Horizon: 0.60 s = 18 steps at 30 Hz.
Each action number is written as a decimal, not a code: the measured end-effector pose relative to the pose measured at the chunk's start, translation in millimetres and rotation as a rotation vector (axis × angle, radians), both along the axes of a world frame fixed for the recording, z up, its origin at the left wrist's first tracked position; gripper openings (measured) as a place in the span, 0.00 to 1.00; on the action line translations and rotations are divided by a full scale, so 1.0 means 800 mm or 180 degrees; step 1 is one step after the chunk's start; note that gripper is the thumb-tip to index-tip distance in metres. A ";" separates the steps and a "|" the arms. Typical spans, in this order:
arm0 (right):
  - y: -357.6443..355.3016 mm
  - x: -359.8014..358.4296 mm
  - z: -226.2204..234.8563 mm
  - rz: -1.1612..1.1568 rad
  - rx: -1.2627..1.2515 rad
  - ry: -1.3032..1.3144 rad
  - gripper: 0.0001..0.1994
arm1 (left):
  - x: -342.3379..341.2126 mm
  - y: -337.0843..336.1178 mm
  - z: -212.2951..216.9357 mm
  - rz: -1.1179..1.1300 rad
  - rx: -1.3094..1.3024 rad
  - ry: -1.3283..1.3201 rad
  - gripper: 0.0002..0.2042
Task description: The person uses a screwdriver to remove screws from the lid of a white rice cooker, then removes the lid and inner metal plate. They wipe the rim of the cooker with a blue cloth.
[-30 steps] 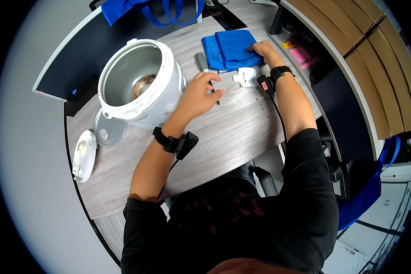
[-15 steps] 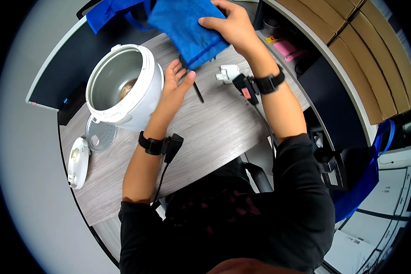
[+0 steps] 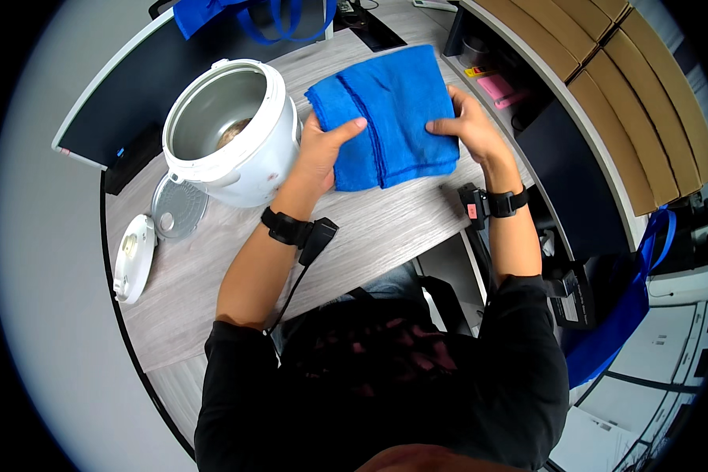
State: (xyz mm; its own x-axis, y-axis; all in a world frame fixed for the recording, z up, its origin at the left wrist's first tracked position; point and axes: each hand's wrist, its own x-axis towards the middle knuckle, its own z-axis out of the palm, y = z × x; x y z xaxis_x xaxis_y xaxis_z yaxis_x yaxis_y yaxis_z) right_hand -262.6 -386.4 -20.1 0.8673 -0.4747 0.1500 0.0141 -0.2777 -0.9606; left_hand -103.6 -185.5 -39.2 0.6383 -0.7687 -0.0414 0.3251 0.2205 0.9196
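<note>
Between my two hands, above the desk, is a folded blue cloth (image 3: 405,118). My left hand (image 3: 322,153) grips its left edge, thumb on top and fingers hidden beneath. At the opposite edge my right hand (image 3: 472,126) pinches the cloth, its thumb also on top. Just left of the cloth stands a white rice cooker body (image 3: 248,169), open at the top, with a brownish patch at the bottom of its inside. A round grey metal plate (image 3: 178,208) leans near its base. Beside that is a white lid (image 3: 135,258), tipped on its side.
The wood-grain desk (image 3: 370,236) has a dark partition (image 3: 134,102) along its left back, with a blue bag (image 3: 204,16) over it. To the right, a shelf holds a pink item (image 3: 497,88). Cardboard boxes (image 3: 621,118) stand beyond. Another blue bag (image 3: 606,338) hangs at right.
The cloth has come nearer and lower, and now lies flat between both hands. My left hand has closed on it. It covers the white part that lay on the desk.
</note>
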 end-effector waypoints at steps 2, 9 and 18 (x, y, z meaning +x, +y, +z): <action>0.021 -0.004 0.005 -0.0020 0.0961 -0.0216 0.27 | -0.004 0.003 -0.006 -0.0012 0.0050 -0.0400 0.29; 0.069 0.034 -0.020 -0.0173 -0.0526 -0.0610 0.37 | -0.023 0.012 -0.030 0.0116 -0.0026 -0.1688 0.43; 0.153 0.032 -0.005 0.0387 -0.1664 -0.1107 0.45 | -0.028 0.036 -0.002 -0.0095 -0.0414 -0.2324 0.47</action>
